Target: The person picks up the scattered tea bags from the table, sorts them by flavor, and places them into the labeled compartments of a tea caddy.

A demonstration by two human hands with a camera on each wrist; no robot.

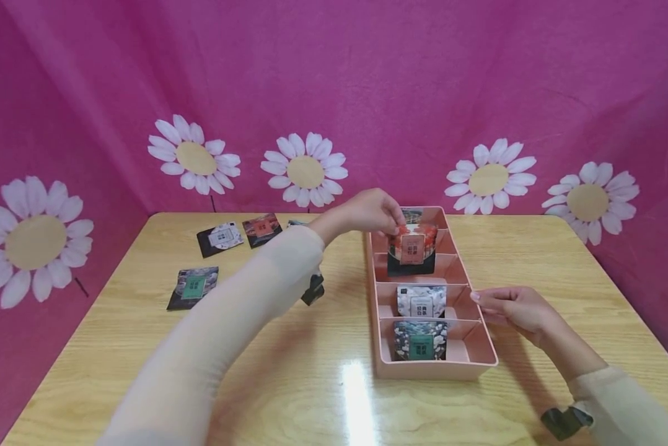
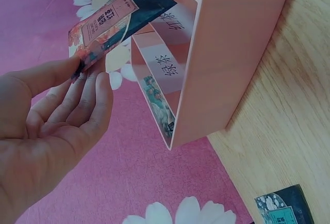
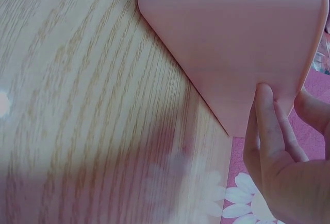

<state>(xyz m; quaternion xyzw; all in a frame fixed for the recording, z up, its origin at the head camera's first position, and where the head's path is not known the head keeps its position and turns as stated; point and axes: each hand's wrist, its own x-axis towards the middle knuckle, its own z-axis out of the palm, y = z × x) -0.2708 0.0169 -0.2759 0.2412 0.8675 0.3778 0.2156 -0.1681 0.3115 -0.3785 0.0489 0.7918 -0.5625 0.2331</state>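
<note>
My left hand (image 1: 370,214) pinches a red and black tea packet (image 1: 413,248) by its top corner. The packet hangs over a pink divided box (image 1: 431,370), in front of its second compartment from the back. In the left wrist view, thumb and fingertips meet at the edge of the packet. On the box's right side, my right hand (image 1: 515,310) grips the wall, thumb at the rim and fingers against the outside. A white packet (image 1: 421,301) and a green-labelled packet (image 1: 421,341) stand in the two front compartments. Another green packet (image 2: 159,105) is in the rearmost one.
Left of the box on the wooden table (image 1: 334,396) lie a white and black packet (image 1: 220,238), a red packet (image 1: 262,229) and a green-labelled packet (image 1: 193,287). Part of another shows behind the left forearm. A pink flowered cloth (image 1: 395,93) hangs behind the table.
</note>
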